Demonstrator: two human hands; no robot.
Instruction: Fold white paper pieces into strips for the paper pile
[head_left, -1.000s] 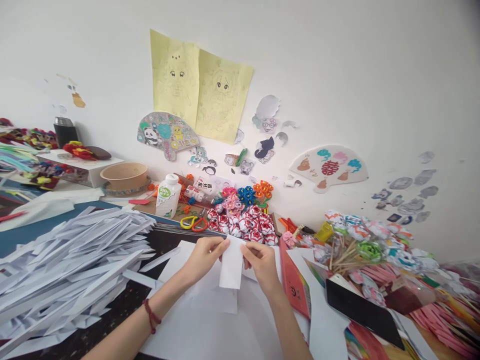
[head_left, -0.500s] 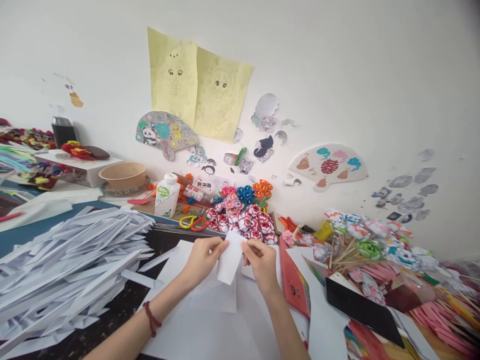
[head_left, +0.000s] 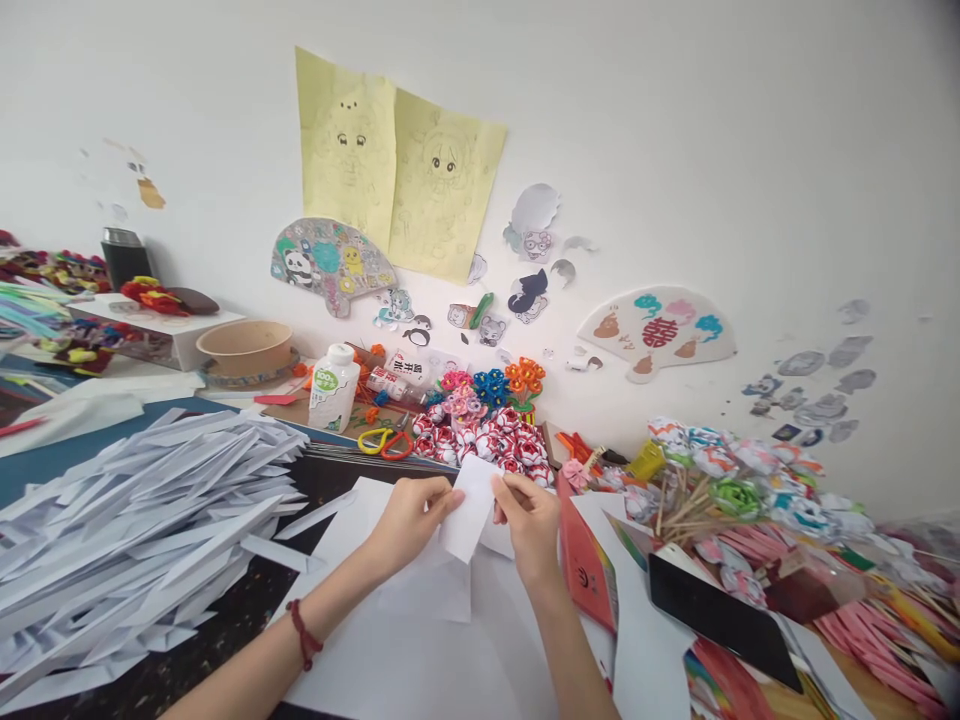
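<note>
Just below the centre of the frame, a small white paper slip (head_left: 469,515) hangs between two bare hands, tilted, with its lower end leaning left. The left hand (head_left: 409,528) has its fingers closed on the slip's left edge, thumb toward the camera; the right hand (head_left: 534,525) pinches the opposite edge near the top. Both pinches look narrow, though the fingertips behind the paper are hidden, and I cannot tell whether the slip is single or folded.

Handling it well seems to call for light, equal pressure from both sides, since thin paper would probably crease wherever one thumb bears harder. The two pinches are best kept level, so that the edges stay straight and any fold runs true. The lower end looks free and could bend, so a flat backing would likely help: the white sheets (head_left: 420,675) on the surface (head_left: 251,600), at the lower middle, offer one. The pile of paper strips (head_left: 150,530) at the lower left lies well apart, leaving elbow room around the slip.
</note>
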